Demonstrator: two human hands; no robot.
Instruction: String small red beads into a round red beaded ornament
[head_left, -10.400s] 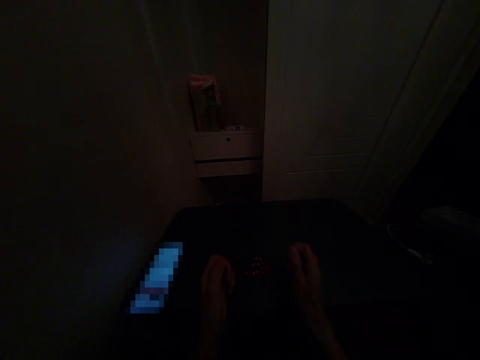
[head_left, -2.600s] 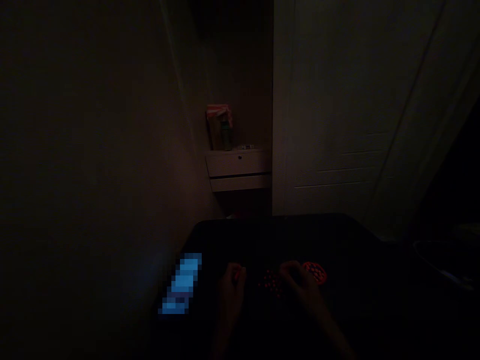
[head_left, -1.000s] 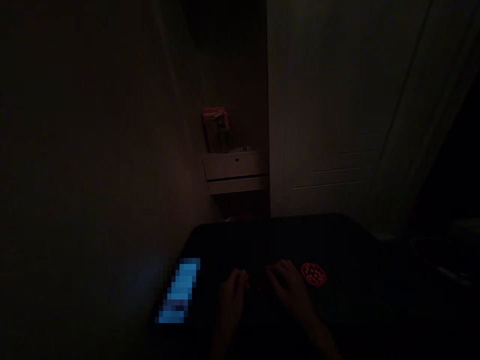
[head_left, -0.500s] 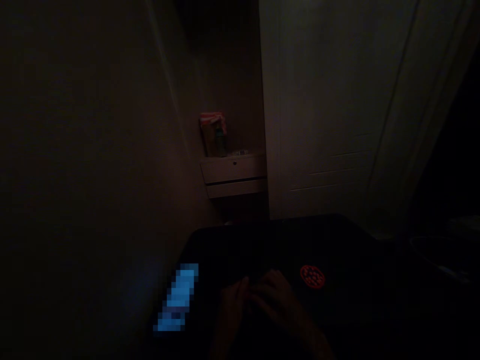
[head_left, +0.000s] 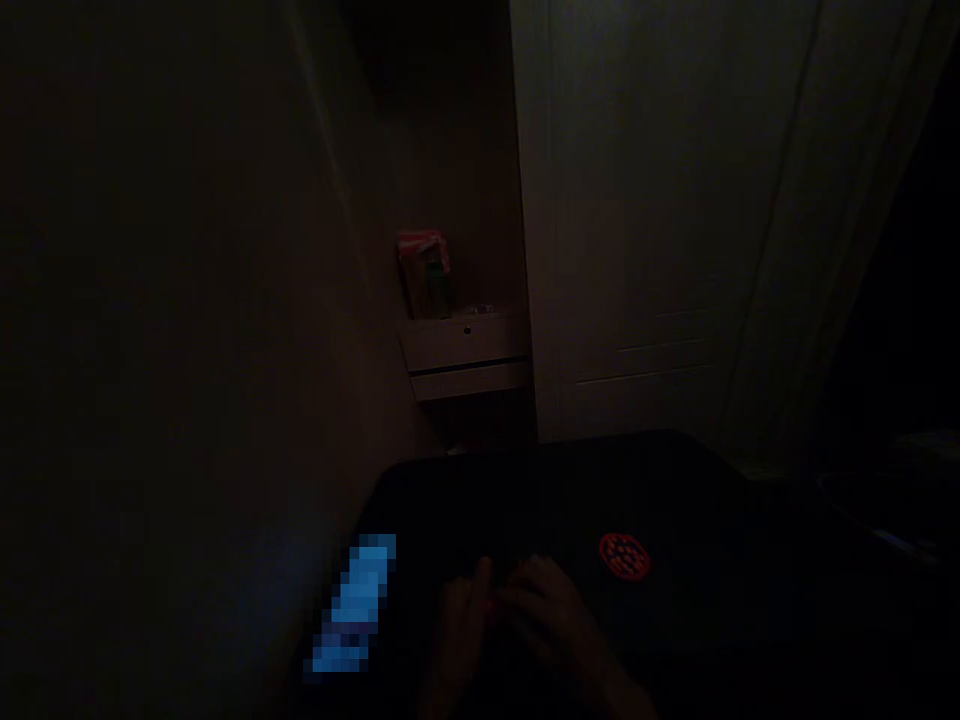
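Lying nearest, at six o'clock in the view: left hand (head_left: 459, 618) and right hand (head_left: 551, 605), fingertips drawn in close to one another. Between them, one small reddish item (head_left: 491, 605), blurred; which hand grips it, if either, cannot be told, nor how far the fingers part. Nine o'clock from the left hand: one lit blue rectangle (head_left: 355, 603), pixelated, slanted. Two o'clock from the right hand, near, apart from it: one red-rimmed disc (head_left: 602, 550), small reddish pieces (head_left: 616, 565) within its rim. Beneath these: one dark tabletop (head_left: 525, 500), rounded far corners. Three o'clock from the right hand, dim: one pale cable (head_left: 898, 543). Twelve o'clock, beyond the tabletop: one drawer unit (head_left: 465, 350), round dark spot (head_left: 467, 330) on its front; on top, one red-and-white-topped package (head_left: 417, 275), one green item (head_left: 437, 285) before it, small pale objects (head_left: 482, 309) beside. One o'clock, beyond the tabletop: one pale panelled door (head_left: 637, 220).
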